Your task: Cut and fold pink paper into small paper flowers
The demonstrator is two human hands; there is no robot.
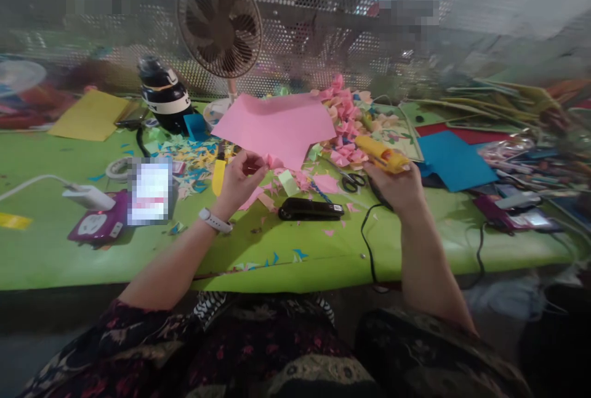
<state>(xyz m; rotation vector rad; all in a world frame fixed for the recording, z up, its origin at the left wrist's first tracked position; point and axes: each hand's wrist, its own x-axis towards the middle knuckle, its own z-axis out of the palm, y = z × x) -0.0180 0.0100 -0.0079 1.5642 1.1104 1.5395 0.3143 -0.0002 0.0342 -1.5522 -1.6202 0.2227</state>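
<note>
My left hand point(242, 173), with a white watch at the wrist, pinches a small folded pink paper piece point(273, 161) over the table. My right hand point(399, 187) is wrapped round a yellow glue gun point(381, 153), and a black cord point(364, 232) runs down the table below that hand. Between the hands lie a black stapler point(310, 208), a light green paper square point(289, 183) and black-handled scissors point(353, 183). Behind them spreads a large pink sheet point(277, 124). A heap of folded pink paper pieces point(344, 112) rises to its right.
A black bottle point(164, 99) and a fan point(219, 19) stand at the back. Left are a yellow cutter point(218, 176), paper scraps point(189, 161), a lit phone point(150, 192) and a purple box point(99, 226). Blue paper point(455, 161) lies right. The green table's edge point(286, 284) is near my body.
</note>
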